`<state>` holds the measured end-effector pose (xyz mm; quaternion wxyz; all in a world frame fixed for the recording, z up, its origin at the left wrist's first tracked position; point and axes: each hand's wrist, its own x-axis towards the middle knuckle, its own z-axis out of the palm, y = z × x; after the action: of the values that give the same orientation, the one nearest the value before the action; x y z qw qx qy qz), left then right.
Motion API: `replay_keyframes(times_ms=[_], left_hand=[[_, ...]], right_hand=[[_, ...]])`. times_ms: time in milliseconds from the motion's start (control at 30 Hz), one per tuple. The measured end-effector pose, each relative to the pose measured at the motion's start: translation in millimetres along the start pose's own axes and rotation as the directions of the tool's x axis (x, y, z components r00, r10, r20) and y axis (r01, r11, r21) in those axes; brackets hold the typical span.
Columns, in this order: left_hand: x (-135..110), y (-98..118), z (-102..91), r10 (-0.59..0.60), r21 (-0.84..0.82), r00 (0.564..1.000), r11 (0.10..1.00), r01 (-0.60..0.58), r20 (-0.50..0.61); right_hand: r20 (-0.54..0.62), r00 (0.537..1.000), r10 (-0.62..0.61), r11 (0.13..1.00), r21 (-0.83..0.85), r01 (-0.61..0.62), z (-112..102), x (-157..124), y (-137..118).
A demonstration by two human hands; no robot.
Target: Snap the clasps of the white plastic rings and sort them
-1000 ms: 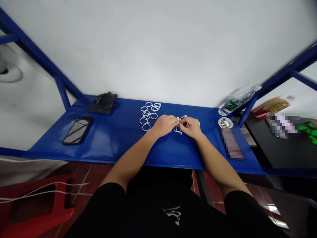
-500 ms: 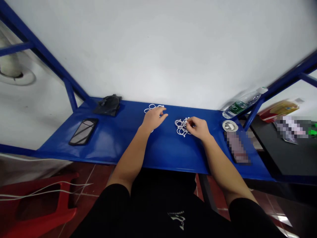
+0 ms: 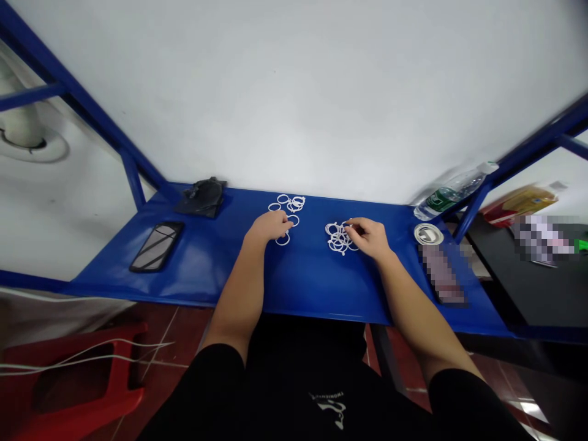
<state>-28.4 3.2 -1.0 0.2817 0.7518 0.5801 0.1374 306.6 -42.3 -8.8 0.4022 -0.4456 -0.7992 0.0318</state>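
Thin white rings, some with a small nub on the rim, lie in two groups on a blue table (image 3: 303, 282). My left hand (image 3: 269, 226) is closed, thumb and fingertips pinched at the edge of a white ring (image 3: 293, 216) in the looser left group. Another ring (image 3: 282, 243) lies just below those fingers, and several overlap in a cluster (image 3: 297, 202) beyond them. At the denser right pile (image 3: 339, 241), my right hand (image 3: 369, 237) pinches a white ring at the pile's right edge; its fingertips partly hide it.
A phone (image 3: 157, 246) and a crumpled black bag (image 3: 203, 197) lie to the left. On the right are a water bottle (image 3: 448, 197), a white coiled roll (image 3: 428, 234) and a blurred-out flat object (image 3: 441, 274). Blue frame bars (image 3: 132, 177) rise at both ends.
My left hand has moved down and left from above the left rings, its fingers closing from spread to pinched, uncovering more rings. My right hand stays at the right pile.
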Motion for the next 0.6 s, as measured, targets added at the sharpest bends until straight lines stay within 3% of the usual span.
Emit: replay_keyframes(times_ms=[67,167,233,367,467,600], left_hand=[[2.2,9.5,8.4,0.034,-0.023,0.999,0.999,-0.035,-0.03],[7.9,22.1,27.2,0.158,0.004,0.973,0.987,-0.159,-0.169],[11.7,28.7,40.1,0.262,-0.002,0.947,0.964,-0.267,-0.188],[16.0,35.7,56.4,0.365,-0.001,0.903,0.927,-0.375,-0.227],[17.4,35.1,59.5,0.376,0.071,0.877,0.925,-0.373,-0.298],[20.0,29.3,60.8,0.301,0.161,0.899,0.952,-0.261,-0.32]], right_hand=[[-0.019,1.0,0.004,1.0,0.0,-0.004,0.8,-0.2,0.6],[-0.034,0.999,0.002,1.0,-0.006,-0.002,1.1,-0.5,1.7],[-0.046,0.999,-0.007,1.0,-0.01,0.007,1.0,-0.5,2.2],[-0.073,0.997,-0.023,1.0,-0.011,0.022,0.1,0.1,1.7],[-0.061,0.998,-0.031,0.999,-0.012,0.03,-0.8,0.6,1.0],[-0.047,0.998,-0.036,0.999,-0.024,0.035,-1.3,0.4,1.1]])
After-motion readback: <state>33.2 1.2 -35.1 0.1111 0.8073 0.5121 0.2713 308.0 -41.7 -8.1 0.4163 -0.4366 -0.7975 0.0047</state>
